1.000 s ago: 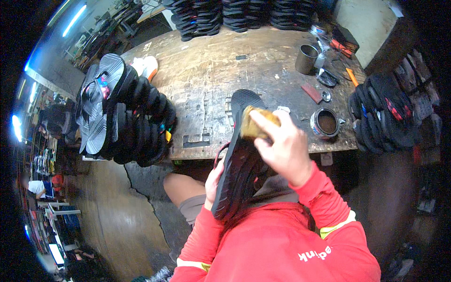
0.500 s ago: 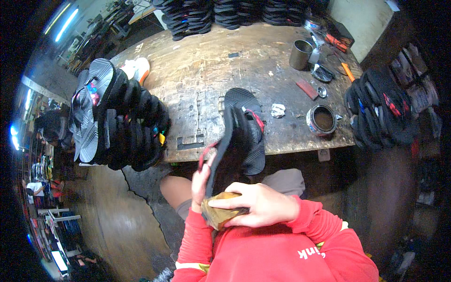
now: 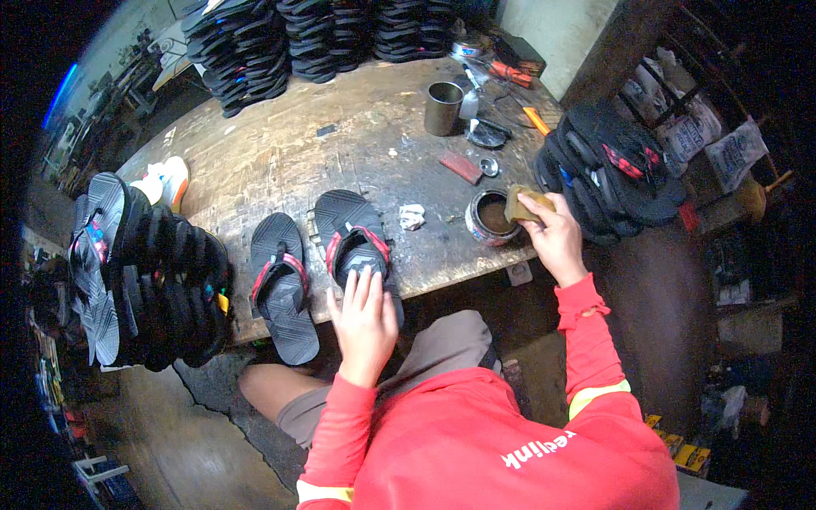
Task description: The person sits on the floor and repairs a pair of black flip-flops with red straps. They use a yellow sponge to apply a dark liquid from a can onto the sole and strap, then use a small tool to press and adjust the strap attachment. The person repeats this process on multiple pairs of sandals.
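Note:
Two black flip-flops with red-patterned straps lie side by side at the table's front edge. My left hand (image 3: 365,327) rests with fingers stretched out on the heel half of the right-hand flip-flop (image 3: 344,210). The left-hand flip-flop (image 3: 287,310) lies apart from it, its heel past the edge. Between the fingers of my right hand (image 3: 557,242) is a folded yellow-brown cloth (image 3: 520,204), held at the rim of an open round tin (image 3: 493,219) with brown contents. Part of the tin's mouth is hidden by the cloth.
Stacks of black flip-flops stand at the left (image 3: 161,280), right (image 3: 608,170) and far edge of the worn wooden table (image 3: 255,153). A metal cup (image 3: 443,109), a red block (image 3: 460,167), a crumpled white scrap (image 3: 411,217) and an orange-handled tool (image 3: 535,121) lie around the tin.
The flip-flop I held upright over my lap now lies on the table beside the other. My right hand has carried the cloth right to the tin; my left hand has moved onto the sole.

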The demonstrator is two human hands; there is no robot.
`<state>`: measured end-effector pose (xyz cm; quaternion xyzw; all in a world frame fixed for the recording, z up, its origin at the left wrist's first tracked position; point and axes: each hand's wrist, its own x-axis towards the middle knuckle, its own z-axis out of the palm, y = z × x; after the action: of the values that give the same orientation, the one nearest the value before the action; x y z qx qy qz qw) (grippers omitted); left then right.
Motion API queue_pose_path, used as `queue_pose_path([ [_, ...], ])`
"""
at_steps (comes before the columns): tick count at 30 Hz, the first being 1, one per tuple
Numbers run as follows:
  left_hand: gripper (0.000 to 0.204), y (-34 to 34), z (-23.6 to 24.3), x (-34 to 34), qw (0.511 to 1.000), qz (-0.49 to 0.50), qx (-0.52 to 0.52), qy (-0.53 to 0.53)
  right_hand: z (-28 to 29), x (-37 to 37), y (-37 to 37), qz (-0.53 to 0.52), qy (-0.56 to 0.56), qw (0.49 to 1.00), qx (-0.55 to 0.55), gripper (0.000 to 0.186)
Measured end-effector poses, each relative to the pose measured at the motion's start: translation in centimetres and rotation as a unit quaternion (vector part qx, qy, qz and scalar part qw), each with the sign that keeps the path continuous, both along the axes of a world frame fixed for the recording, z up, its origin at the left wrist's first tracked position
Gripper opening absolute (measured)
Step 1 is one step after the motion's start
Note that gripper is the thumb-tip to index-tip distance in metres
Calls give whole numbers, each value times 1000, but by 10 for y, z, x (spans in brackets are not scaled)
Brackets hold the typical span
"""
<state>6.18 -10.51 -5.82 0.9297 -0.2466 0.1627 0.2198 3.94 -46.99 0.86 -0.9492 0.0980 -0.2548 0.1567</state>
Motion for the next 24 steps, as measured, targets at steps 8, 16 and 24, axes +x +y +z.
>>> queue_pose_path([
  [8,74,-10,11,57,987,49,-21,153,-8,-1,1,-6,-39,999,35,52],
  [16,64,51,37,0,400,-124,-770,482,-1,-4,12,17,-62,993,100,56],
  [24,67,43,41,-11,276,-152,-788,530,33,6,85,303,44,871,384,64],
])
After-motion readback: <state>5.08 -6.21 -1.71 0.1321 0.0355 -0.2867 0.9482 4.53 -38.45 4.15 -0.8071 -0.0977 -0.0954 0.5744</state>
